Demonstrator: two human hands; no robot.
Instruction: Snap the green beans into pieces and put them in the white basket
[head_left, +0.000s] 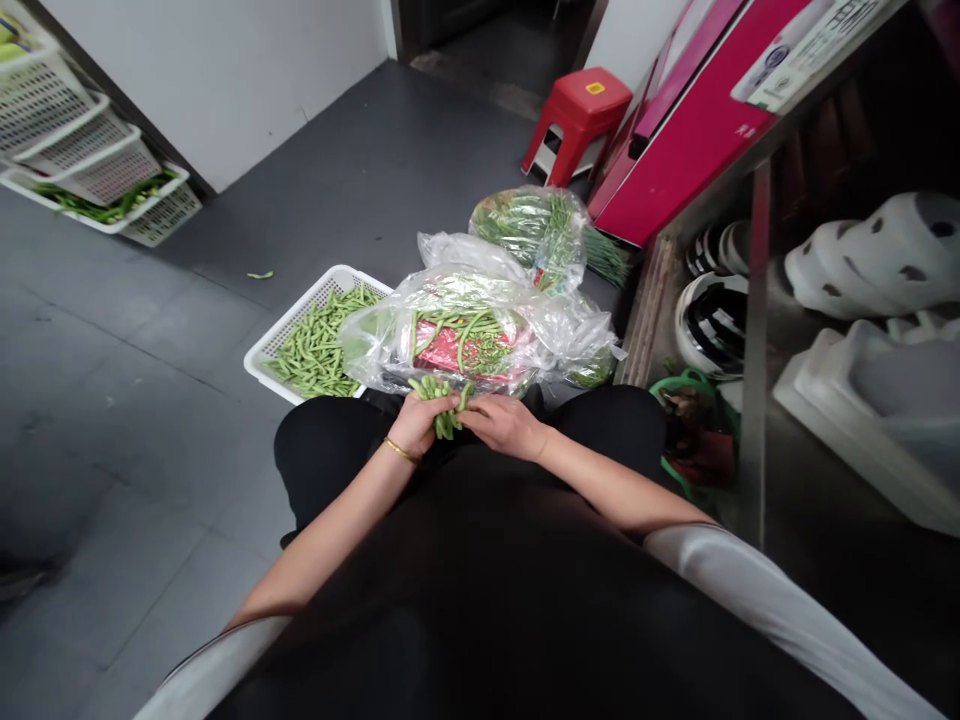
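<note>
Above my lap, my left hand [417,424] is wrapped round a bunch of green beans [448,424]. My right hand [501,422] meets it from the other side, its fingers closed at the end of one bean by the bunch; the fingertips are partly hidden. Just beyond my hands lies an opened clear plastic bag [382,320] with long green beans and small bean ends on a red surface [450,348]. To its left stands a white plastic basket [262,362] heaped with short bean pieces [319,340].
Behind the opened bag sits another bag of green vegetables [517,222]. A red stool [589,100] stands by the pink cabinet [697,110]. Stacked white baskets [112,165] are at the far left. Shelving with white containers [862,400] and a green basket [686,380] borders my right.
</note>
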